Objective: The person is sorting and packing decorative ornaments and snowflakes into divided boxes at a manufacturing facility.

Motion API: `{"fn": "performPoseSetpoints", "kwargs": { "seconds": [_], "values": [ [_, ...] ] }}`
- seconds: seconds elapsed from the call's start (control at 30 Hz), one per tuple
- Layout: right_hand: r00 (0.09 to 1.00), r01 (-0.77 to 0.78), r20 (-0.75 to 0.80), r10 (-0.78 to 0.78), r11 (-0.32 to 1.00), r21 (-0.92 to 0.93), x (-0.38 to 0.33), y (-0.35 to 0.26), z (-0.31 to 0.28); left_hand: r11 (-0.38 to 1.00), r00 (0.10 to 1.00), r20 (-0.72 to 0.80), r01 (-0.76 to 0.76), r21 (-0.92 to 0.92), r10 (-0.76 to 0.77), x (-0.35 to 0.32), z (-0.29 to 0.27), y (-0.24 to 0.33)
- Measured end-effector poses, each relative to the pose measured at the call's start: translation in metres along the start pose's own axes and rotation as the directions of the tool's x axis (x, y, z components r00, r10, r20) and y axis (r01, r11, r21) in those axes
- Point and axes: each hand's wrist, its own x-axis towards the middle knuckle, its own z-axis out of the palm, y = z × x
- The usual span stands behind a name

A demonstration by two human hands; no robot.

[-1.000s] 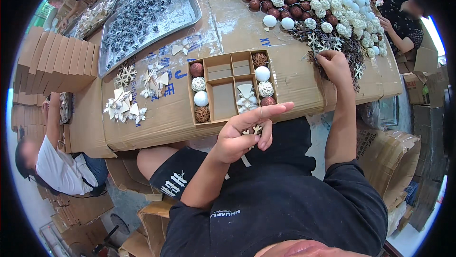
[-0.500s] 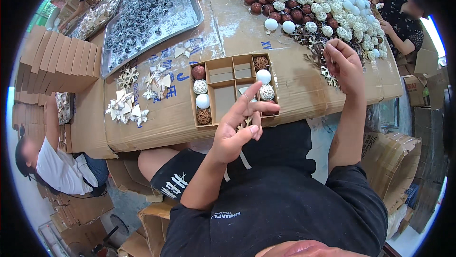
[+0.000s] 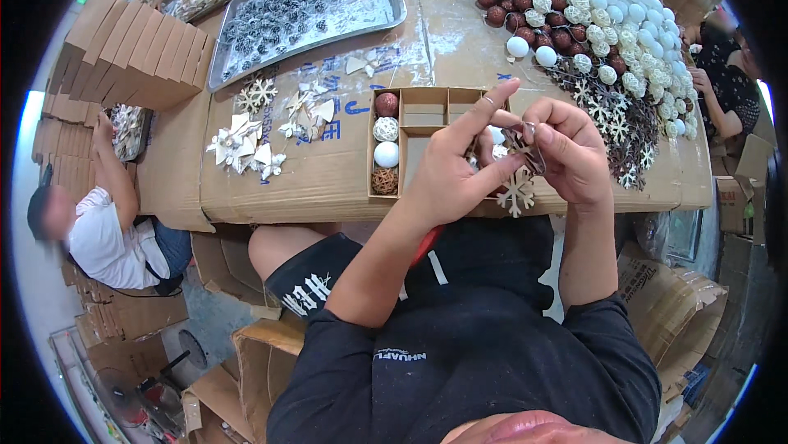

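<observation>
My left hand (image 3: 461, 167) reaches over the right part of a divided cardboard box (image 3: 423, 97), thumb and fingers closed around wooden snowflakes. One pale wooden snowflake (image 3: 515, 193) hangs below the fingertips. Against it, my right hand (image 3: 577, 155) pinches a brown snowflake piece (image 3: 525, 145) between thumb and forefinger. Down the box's left column sit a brown ball (image 3: 386, 104), a cream woven ball (image 3: 384, 128), a white ball (image 3: 386, 153) and a brown twig ball (image 3: 384, 180). My hands cover most of the right column.
Brown and white snowflakes (image 3: 611, 120) lie heaped at the right, below many balls (image 3: 566, 21). A metal tray (image 3: 392, 21) of small pinecones stands at the far left, near stacked cardboard boxes (image 3: 131, 46). Pale wooden ornaments (image 3: 242, 143) lie left of the box. Co-workers sit on both sides.
My right hand has moved left from the snowflake heap to meet my left hand, bringing a snowflake piece. My left hand has turned over the box. The whole view has shifted slightly.
</observation>
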Motion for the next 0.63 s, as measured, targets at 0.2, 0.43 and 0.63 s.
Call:
{"fn": "performPoseSetpoints", "kwargs": {
  "seconds": [0.2,0.43,0.63],
  "values": [
    [0.986,-0.032,-0.163,0.02,0.997,-0.068,0.001,0.015,0.015,0.983,0.985,-0.087,0.137,-0.122,-0.148,-0.017,-0.012,0.006],
    [0.965,-0.253,-0.024,0.26,0.953,0.165,-0.002,0.01,0.02,0.963,0.973,-0.047,0.218,-0.157,-0.228,-0.026,-0.019,0.007],
    [0.967,-0.214,-0.106,0.233,0.963,0.165,-0.015,0.014,0.03,0.941,0.976,-0.121,0.134,-0.311,-0.179,-0.033,-0.024,0.001]
  ]
}}
